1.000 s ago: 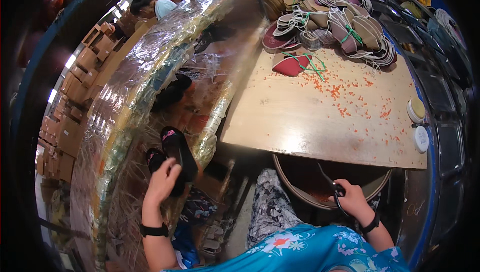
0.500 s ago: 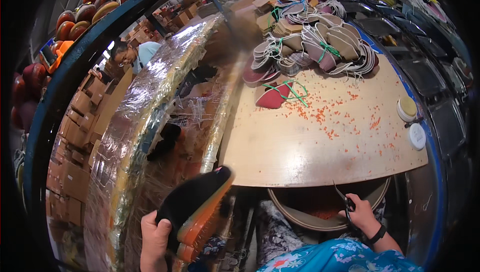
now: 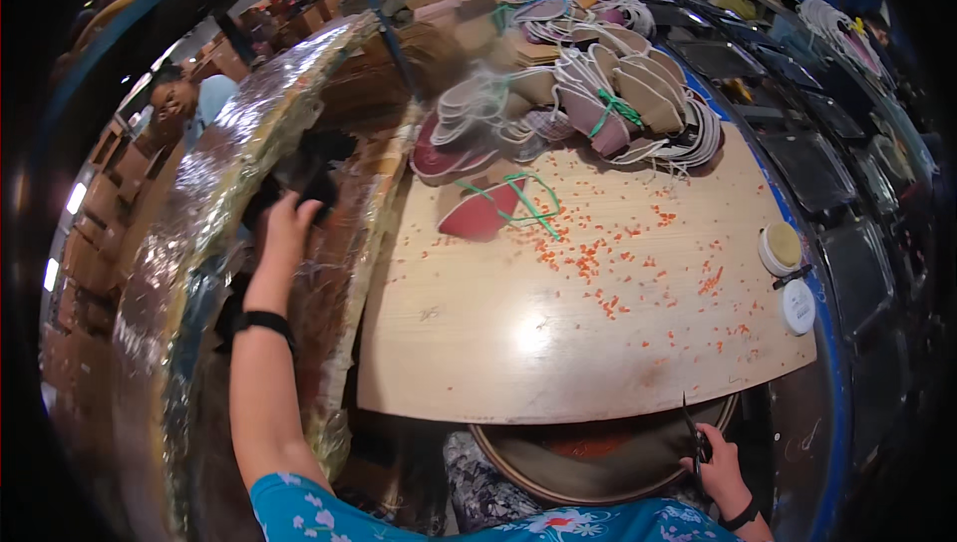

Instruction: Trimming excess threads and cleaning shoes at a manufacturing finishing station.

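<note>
My left hand [image 3: 289, 221] is stretched far out to the left, over a bay lined with plastic wrap. Dark, blurred black shoes [image 3: 317, 165] lie right at its fingers; the thumb shows, but the other fingers are mostly hidden, so I cannot make out whether it grips one. At the lower right, my right hand [image 3: 720, 462] is closed around a pair of black-handled scissors [image 3: 701, 442], thin blades pointing up. The scissors are just above a round bin [image 3: 518, 477] with orange scraps [image 3: 598, 442] inside, under the front edge of the wooden table [image 3: 478, 343].
Orange trimmings [image 3: 588, 258] are scattered over the table. A red shoe piece with green cord [image 3: 483, 211] lies on its left side. Behind it rises a heap of corded shoe uppers [image 3: 638, 93]. Two round tubs [image 3: 780, 248] stand at the right edge. Another person [image 3: 179, 103] is at the far left.
My left hand, which held a black shoe with an orange sole near my lap, has swung forward and left into the wrapped bay. The view has turned; my right hand still holds the scissors.
</note>
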Demonstrator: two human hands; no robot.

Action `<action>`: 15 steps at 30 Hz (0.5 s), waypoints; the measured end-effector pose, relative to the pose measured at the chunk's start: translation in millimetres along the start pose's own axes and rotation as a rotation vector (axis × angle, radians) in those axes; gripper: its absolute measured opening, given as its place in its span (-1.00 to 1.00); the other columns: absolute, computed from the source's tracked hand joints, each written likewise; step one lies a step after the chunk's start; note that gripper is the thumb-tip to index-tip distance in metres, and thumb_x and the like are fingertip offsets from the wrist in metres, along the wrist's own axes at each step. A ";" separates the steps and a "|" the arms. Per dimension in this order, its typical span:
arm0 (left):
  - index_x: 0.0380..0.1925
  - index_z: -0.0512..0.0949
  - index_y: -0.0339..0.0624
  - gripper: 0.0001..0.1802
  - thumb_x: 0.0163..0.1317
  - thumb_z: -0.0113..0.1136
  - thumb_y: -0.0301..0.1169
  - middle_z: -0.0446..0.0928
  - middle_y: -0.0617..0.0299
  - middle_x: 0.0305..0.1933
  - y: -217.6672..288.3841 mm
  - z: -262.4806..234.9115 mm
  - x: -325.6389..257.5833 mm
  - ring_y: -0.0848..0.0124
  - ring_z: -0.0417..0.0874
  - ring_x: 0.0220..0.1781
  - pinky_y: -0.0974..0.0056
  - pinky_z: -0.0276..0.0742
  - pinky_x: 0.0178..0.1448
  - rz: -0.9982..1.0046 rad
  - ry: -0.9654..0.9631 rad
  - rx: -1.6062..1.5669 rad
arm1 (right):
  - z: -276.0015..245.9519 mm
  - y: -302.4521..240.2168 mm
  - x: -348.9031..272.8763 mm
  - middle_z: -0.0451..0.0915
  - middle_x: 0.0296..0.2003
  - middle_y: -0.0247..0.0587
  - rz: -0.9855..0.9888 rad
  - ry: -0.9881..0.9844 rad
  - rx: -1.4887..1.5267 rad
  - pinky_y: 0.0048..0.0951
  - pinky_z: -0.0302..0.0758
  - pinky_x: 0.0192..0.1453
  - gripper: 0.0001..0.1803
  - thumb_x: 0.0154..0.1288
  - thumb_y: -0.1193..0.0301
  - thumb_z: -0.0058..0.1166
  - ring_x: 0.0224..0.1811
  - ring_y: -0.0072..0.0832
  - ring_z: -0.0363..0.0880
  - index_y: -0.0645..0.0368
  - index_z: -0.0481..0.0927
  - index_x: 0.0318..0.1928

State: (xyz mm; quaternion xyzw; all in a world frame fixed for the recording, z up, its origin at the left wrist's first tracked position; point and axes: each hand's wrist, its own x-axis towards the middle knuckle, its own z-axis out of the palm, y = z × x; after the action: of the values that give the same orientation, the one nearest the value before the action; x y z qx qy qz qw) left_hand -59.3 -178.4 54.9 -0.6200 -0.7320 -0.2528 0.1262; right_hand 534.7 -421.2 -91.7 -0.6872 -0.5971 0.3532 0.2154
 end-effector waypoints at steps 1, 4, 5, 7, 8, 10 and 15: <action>-0.12 0.49 -0.23 -0.56 0.12 0.20 -0.14 0.52 -0.19 -0.11 -44.3 7.7 14.8 -0.05 0.52 -0.03 0.05 0.42 0.00 -0.013 0.078 0.065 | -1.6 -0.4 -2.1 0.48 -0.60 -0.20 0.028 -0.010 -0.003 -0.46 0.42 -0.41 -0.30 -0.26 0.34 0.39 -0.59 -0.42 0.45 0.17 0.44 0.01; 0.22 0.19 -0.31 -0.23 0.10 0.20 -0.13 0.40 -0.17 0.11 -61.8 40.7 51.2 0.03 0.38 0.22 0.11 0.27 0.25 -0.140 0.186 0.103 | -8.6 -6.5 -10.2 0.54 -0.53 -0.15 0.104 0.023 -0.059 -0.44 0.46 -0.36 -0.32 -0.24 0.36 0.38 -0.53 -0.37 0.53 0.17 0.44 0.01; 0.21 0.21 -0.32 -0.25 0.10 0.20 -0.13 0.39 -0.18 0.11 -36.3 58.2 56.2 0.04 0.37 0.22 0.11 0.26 0.26 -0.066 0.116 0.030 | -7.3 -7.2 -12.0 0.57 -0.48 -0.11 0.054 0.066 -0.044 -0.41 0.48 -0.32 -0.32 -0.23 0.36 0.38 -0.47 -0.32 0.58 0.16 0.44 0.02; 0.12 0.32 -0.34 -0.36 0.13 0.18 -0.15 0.40 -0.18 0.10 20.3 74.6 54.7 0.04 0.40 0.20 0.14 0.29 0.25 0.111 -0.106 -0.138 | -5.2 -8.1 -10.7 0.62 -0.35 -0.02 0.009 0.098 -0.001 -0.34 0.53 -0.24 -0.33 -0.17 0.33 0.37 -0.31 -0.18 0.65 0.14 0.43 0.04; 0.05 0.39 -0.38 -0.43 0.13 0.20 -0.21 0.46 -0.13 0.03 33.5 84.7 47.2 0.14 0.50 0.10 0.19 0.39 0.15 0.132 -0.295 -0.237 | -4.8 -10.6 -8.2 0.61 -0.35 -0.01 0.037 0.053 -0.008 -0.33 0.52 -0.24 -0.32 -0.12 0.29 0.38 -0.31 -0.18 0.64 0.11 0.41 0.07; -0.03 0.44 -0.34 -0.60 0.15 0.20 -0.39 0.53 0.15 -0.24 70.8 91.7 8.9 0.45 0.51 -0.15 0.33 0.45 -0.04 0.293 -0.611 -0.570 | 2.5 -15.0 0.0 0.60 -0.34 -0.02 0.001 0.032 -0.020 -0.31 0.52 -0.24 -0.32 -0.03 0.23 0.35 -0.32 -0.15 0.63 0.07 0.38 0.12; -0.05 0.47 -0.36 -0.64 0.12 0.20 -0.50 0.58 0.08 -0.20 224.3 -2.8 -63.1 0.39 0.58 -0.14 0.31 0.47 0.00 0.464 -0.929 -0.636 | -0.1 -41.5 5.6 0.61 -0.39 -0.05 0.000 -0.173 0.085 -0.30 0.53 -0.26 -0.34 0.05 0.13 0.28 -0.34 -0.13 0.63 0.10 0.35 0.12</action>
State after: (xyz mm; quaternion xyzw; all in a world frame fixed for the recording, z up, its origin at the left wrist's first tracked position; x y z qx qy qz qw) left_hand 170.9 -209.9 73.6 -0.8161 -0.4448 -0.1279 -0.3460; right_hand 507.3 -407.7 -63.2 -0.6444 -0.5981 0.4360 0.1919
